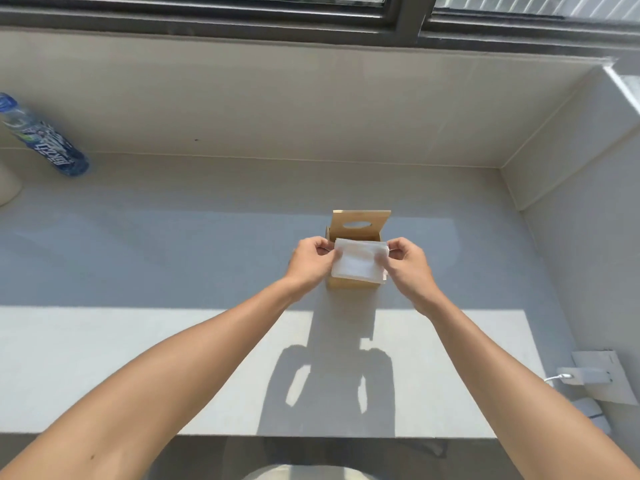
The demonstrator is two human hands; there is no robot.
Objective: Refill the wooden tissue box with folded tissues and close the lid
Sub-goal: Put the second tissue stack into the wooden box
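Observation:
A small wooden tissue box [349,284] stands on the grey counter, right of the middle. Its lid [361,225], with an oval slot, is swung up and back, upright behind the opening. A white stack of folded tissues [358,260] lies flat over the box's open top. My left hand [310,260] pinches the stack's left edge and my right hand [408,263] pinches its right edge. The inside of the box is hidden under the tissues.
A blue-labelled plastic water bottle [41,138] stands at the far left against the back wall, beside a pale rounded object [7,183]. A white charger plugged into a wall socket [585,375] is at the right. The counter's front edge [242,435] runs near me.

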